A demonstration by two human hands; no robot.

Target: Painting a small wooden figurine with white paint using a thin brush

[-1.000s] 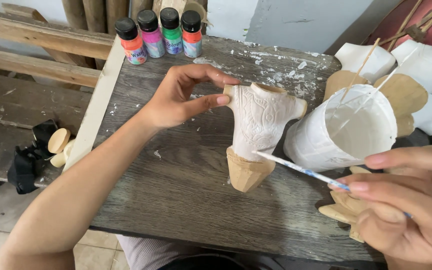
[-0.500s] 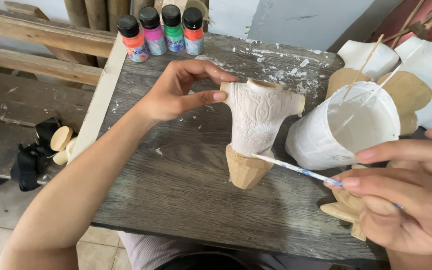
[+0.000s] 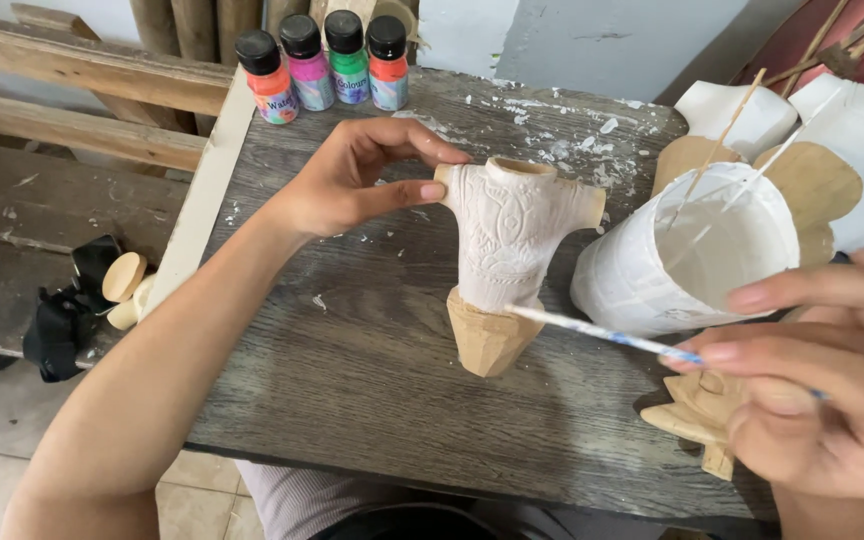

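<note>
white coat reaching the lower edge

your left hand pinches the carved figure upright on the table. your right hand grips the brush, tip at the waist. next, judge a steady stroke along the bare wood.

Dark wooden table, flecked with white paint.
On it stood four paint bottles, a white paint tub and bare wooden cutouts.

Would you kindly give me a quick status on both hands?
Left hand steadies carved figure upright. Right hand holds brush, tip at figure's base. White paint tub close beside.
</note>
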